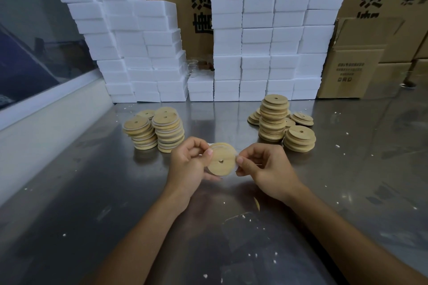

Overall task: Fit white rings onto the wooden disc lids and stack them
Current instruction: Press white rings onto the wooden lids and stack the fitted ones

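Upper left of frame: leaning stacks of white foam blocks (129, 41), set at the back of a steel table (69, 203).

Left of centre: two stacks of ringed lids (159, 131), white edges showing between the wood, standing side by side and touching.

Centre: left hand (188, 164) grips a wooden lid (221, 161) above the table, thumb curled over its face near the left edge, other fingers behind it. Lid tilted toward the camera, small hole in the middle. A white ring (235, 162) shows round the lid's right rim. Right hand (264, 166) pinches that ring at the rim, thumb and forefinger closed on it, other fingers curled.

Right of centre: stacks of bare lids (278, 120), one tall, several low.

Upper right: more foam blocks (266, 37), then cardboard boxes (354, 58).

Foam crumbs scattered across the table.
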Motion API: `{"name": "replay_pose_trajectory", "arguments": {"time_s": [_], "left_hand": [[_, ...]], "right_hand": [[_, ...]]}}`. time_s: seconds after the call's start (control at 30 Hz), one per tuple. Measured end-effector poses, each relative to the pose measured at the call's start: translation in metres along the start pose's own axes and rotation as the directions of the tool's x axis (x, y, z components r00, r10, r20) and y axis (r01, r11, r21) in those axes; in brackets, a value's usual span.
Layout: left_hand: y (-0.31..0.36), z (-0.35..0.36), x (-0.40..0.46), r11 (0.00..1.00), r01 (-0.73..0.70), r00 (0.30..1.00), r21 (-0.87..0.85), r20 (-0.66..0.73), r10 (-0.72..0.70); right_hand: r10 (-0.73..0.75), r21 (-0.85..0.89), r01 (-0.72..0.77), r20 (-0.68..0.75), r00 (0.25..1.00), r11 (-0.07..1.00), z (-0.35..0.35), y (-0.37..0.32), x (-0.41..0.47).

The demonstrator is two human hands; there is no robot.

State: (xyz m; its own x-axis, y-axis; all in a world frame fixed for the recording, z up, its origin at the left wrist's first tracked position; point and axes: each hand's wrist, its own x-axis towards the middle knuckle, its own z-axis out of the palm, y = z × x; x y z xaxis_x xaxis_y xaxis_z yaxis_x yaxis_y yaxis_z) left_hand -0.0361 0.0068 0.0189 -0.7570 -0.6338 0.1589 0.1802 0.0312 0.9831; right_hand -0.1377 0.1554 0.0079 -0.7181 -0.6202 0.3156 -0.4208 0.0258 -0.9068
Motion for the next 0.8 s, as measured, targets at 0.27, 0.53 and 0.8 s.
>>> {"name": "replay_pose_trajectory", "arguments": {"time_s": [0.27,0.53,0.8], "left_hand": [[0.0013,-0.0001,-0.0004,0.994,0.090,0.996,-0.060,-0.007,-0.090],[-0.0010,0.0011,0.0010,0.975,0.136,0.990,-0.177,-0.019,-0.142],[-0.0040,0.0027,-0.0016,0.984,0.169,0.983,0.062,0.060,-0.173]], "right_hand": [[-0.008,0.048,0.007,0.021,1.000,0.999,-0.0025,-0.0024,-0.0012],[0.060,0.120,-0.062,0.021,0.998,0.991,0.0050,0.0009,-0.0036],[0.096,0.221,-0.065,-0.133,0.987,0.973,0.0021,0.0031,0.0001]]}}
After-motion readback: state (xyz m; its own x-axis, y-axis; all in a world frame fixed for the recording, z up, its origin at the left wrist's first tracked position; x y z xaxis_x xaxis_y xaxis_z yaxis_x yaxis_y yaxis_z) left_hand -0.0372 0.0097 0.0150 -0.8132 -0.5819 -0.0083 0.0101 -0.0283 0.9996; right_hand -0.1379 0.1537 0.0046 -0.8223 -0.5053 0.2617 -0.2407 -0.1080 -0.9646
